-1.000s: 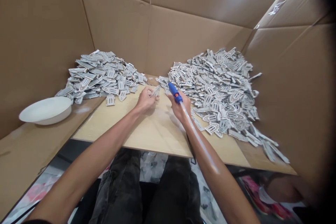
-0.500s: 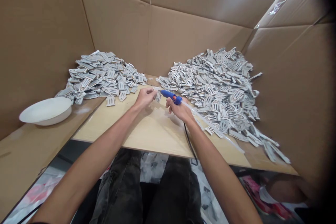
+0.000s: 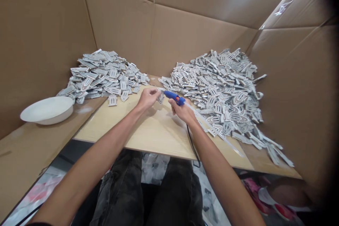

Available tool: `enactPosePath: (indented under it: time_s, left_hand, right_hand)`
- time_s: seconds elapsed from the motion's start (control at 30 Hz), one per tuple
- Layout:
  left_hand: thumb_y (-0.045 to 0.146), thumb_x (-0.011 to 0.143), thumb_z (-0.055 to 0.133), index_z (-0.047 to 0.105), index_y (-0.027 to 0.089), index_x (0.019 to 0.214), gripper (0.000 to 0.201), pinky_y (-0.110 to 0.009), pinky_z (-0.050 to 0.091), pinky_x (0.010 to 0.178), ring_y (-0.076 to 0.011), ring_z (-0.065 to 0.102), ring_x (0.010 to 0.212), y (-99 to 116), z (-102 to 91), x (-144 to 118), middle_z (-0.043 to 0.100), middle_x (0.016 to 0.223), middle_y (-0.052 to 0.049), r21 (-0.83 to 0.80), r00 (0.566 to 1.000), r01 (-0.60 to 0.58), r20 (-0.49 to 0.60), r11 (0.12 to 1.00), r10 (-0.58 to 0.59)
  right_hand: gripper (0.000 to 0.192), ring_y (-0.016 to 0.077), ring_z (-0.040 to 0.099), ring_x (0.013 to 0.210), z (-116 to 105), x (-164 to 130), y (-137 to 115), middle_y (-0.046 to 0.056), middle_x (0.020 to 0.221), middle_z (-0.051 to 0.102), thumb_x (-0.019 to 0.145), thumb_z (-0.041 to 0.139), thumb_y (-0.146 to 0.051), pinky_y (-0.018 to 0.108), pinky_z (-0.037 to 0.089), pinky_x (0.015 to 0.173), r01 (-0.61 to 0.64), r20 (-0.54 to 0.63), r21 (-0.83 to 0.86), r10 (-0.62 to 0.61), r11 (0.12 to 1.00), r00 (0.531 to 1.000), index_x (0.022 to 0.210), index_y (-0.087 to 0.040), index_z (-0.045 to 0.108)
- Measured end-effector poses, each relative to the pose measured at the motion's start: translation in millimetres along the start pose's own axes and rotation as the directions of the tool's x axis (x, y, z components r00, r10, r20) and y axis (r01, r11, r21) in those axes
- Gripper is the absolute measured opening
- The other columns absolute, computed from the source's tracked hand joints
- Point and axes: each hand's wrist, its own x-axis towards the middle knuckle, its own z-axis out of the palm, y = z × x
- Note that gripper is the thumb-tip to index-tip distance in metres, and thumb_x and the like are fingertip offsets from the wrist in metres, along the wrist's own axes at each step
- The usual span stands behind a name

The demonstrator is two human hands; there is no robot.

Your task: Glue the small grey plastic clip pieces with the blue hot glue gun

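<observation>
My right hand (image 3: pixel 182 110) is closed round a blue glue gun (image 3: pixel 173 97), its nozzle pointing left. A long clear glue stick (image 3: pixel 212 125) trails out of the gun's back end, and a black cord (image 3: pixel 191 141) hangs below. Pinched in my left hand (image 3: pixel 148 98) is a small grey-white slotted piece (image 3: pixel 160 97), held upright above the board. The nozzle is at or very near the piece's upper edge; whether they touch I cannot tell.
A heap of similar pieces (image 3: pixel 103 72) lies at the back left, and a bigger heap (image 3: pixel 219 81) at the right. A white bowl (image 3: pixel 47 109) stands far left. Cardboard walls (image 3: pixel 185 35) surround the pale board (image 3: pixel 111 127). Part of another person (image 3: pixel 288 192) shows at lower right.
The view has shifted slightly. Both hands keep their holds, and the glue gun and the slotted piece stay close together. The glue stick's tail has shifted a little left.
</observation>
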Motion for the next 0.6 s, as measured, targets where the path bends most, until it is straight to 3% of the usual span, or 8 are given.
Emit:
enactPosePath:
  time_s: [0.33, 0.5, 0.53, 0.6]
  left_hand:
    - [0.031, 0.085, 0.067, 0.067, 0.017, 0.06, 0.029, -0.026, 0.034, 0.054, -0.0121, 0.049, 0.052, 7.2, 1.3, -9.4, 0.063, 0.057, -0.002, 0.098, 0.999, -0.024, -0.024, 0.995, 0.027]
    - [0.03, 0.087, 0.066, 0.069, 0.016, 0.062, 0.029, -0.024, 0.038, 0.056, -0.0133, 0.057, 0.056, 6.6, 1.9, -10.0, 0.069, 0.061, -0.004, 0.165, 0.999, -0.027, -0.018, 0.986, 0.03]
    - [0.03, 0.088, 0.066, 0.07, 0.016, 0.062, 0.029, -0.024, 0.039, 0.057, -0.0136, 0.058, 0.056, 5.2, 2.0, -9.2, 0.069, 0.061, -0.004, 0.164, 1.0, -0.008, -0.012, 0.986, 0.01]
    - [0.029, 0.085, 0.069, 0.069, 0.016, 0.061, 0.027, -0.024, 0.039, 0.057, -0.0142, 0.058, 0.057, 0.4, 2.0, -7.3, 0.068, 0.06, -0.003, 0.153, 0.998, 0.058, -0.037, 0.986, -0.053]
  right_hand:
    - [0.062, 0.019, 0.058, 0.054, 2.3, 2.2, 5.9, 0.001, 0.05, 0.057, 0.092, 0.061, -0.076, 0.031, 0.044, 0.057, -0.01, -0.025, -0.085, 0.008, 0.996, 1.0, 0.059, -0.024, 0.057]
    - [0.061, 0.0184, 0.057, 0.057, 8.4, 3.4, 11.1, 0.002, 0.057, 0.061, 0.09, 0.061, -0.078, 0.031, 0.042, 0.059, 0.197, 0.026, -0.085, -0.196, 0.977, 0.98, 0.064, -0.023, 0.057]
    - [0.06, 0.0187, 0.057, 0.058, 9.0, 3.9, 11.0, 0.003, 0.06, 0.063, 0.088, 0.064, -0.078, 0.031, 0.043, 0.06, 0.248, 0.006, -0.093, -0.248, 0.964, 0.969, 0.066, -0.023, 0.058]
    - [0.059, 0.02, 0.059, 0.06, 8.3, 5.0, 10.1, 0.004, 0.064, 0.066, 0.086, 0.065, -0.079, 0.032, 0.045, 0.063, 0.262, -0.159, -0.084, -0.272, 0.962, 0.949, 0.071, -0.023, 0.061]
